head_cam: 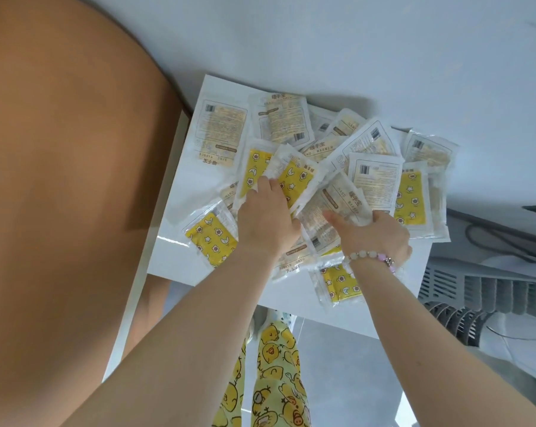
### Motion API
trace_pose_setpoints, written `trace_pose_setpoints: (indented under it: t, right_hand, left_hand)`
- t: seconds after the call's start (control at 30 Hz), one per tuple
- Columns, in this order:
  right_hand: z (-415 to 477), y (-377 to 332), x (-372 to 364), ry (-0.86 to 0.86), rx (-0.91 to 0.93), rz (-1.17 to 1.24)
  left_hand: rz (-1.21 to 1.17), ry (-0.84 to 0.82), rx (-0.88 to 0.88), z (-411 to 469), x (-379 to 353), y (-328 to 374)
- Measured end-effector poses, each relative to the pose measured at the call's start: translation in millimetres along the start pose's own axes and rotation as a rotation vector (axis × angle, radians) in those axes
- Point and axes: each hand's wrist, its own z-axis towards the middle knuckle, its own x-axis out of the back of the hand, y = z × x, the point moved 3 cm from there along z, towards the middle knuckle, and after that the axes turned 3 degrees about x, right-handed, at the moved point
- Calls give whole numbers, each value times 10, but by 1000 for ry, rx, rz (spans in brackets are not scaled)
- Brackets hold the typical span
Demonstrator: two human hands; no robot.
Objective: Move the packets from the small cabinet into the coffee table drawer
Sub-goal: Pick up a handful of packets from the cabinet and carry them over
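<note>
Head view: clear-wrapped packets [411,198], yellow-patterned fronts or printed backs, lie heaped on the white small cabinet [174,251], where left hand [266,223] and right hand [381,234] each curl their fingers around packets.

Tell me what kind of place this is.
Probably a room in a home: a small white cabinet strewn with hand-warmer packets, a fan low beside it, and the person's duck-print trousers.

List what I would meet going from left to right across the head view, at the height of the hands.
Brown surface → yellow packet → left hand gripping packets → right hand gripping packets too → grey grille.
</note>
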Motion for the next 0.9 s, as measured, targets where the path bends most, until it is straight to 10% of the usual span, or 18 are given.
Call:
trace_pose_setpoints:
  t: [0.23,0.9]
  right_hand:
    - [133,64,135,-49,75,330]
    - [122,311,348,-187,-216,768]
  left_hand:
    - [-165,-22,184,76,56,85]
    - [-279,-208,21,86,213,-163]
